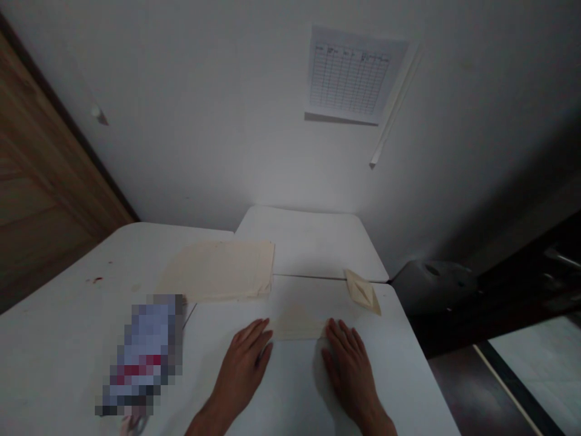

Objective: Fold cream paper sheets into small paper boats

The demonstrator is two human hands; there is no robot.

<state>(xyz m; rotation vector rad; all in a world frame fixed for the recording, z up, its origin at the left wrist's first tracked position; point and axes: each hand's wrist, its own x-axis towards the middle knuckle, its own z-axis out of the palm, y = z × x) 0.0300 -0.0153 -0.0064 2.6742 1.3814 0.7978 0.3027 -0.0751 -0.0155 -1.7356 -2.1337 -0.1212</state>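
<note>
A cream sheet of paper, folded to a low triangle with a straight band along its near edge, lies on the white table. My left hand rests palm down at its left corner, the fingers stretched out and the fingertips touching it. At the right corner, my right hand lies flat in the same way, its fingers extended over the paper's end. Neither hand grips anything. Beyond my right hand sits a small folded paper piece, diamond-like in outline.
Back left, a stack of cream paper sheets spans a table seam. Left of my hands is a blurred-out blue and red object. A printed chart hangs on the wall behind. A dark grey bin-like object stands right of the table.
</note>
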